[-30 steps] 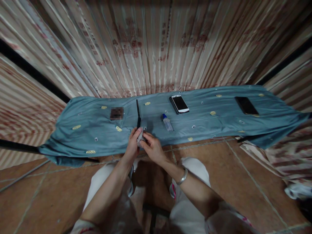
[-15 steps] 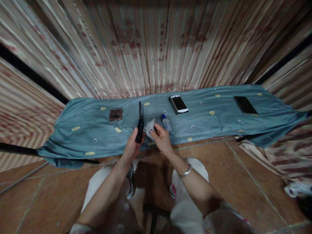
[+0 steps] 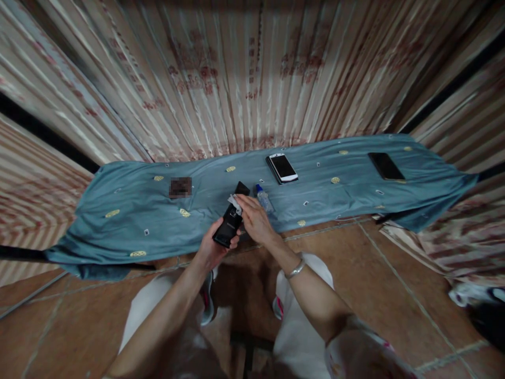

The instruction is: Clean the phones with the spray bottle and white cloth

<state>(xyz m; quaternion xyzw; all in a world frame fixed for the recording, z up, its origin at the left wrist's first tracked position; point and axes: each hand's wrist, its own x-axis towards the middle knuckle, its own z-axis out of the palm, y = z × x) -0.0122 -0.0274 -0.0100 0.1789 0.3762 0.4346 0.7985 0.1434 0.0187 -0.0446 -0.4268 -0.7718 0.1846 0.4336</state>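
Note:
My left hand (image 3: pixel 215 247) is closed around the lower part of a black flip phone (image 3: pixel 226 229), unfolded, with its back and camera turned upward. In my right hand (image 3: pixel 256 221) is a crumpled white tissue (image 3: pixel 234 202), pinched under the fingers and pressed against the phone near its camera. A small clear bottle with a blue cap (image 3: pixel 264 199) lies on the blue cloth (image 3: pixel 209 176) just beyond my right hand, partly behind it.
A white phone (image 3: pixel 284 167) lies on top of a darker flat item, back of the bottle. Farther right is a black phone (image 3: pixel 386 166). On the left sits a small blurred-out brown item (image 3: pixel 180 187). Pleated curtains (image 3: pixel 221 79) hang behind the cloth-covered surface.
The flip phone has turned from edge-on to back-up. My right hand has brought the tissue left onto it. The view has shifted slightly.

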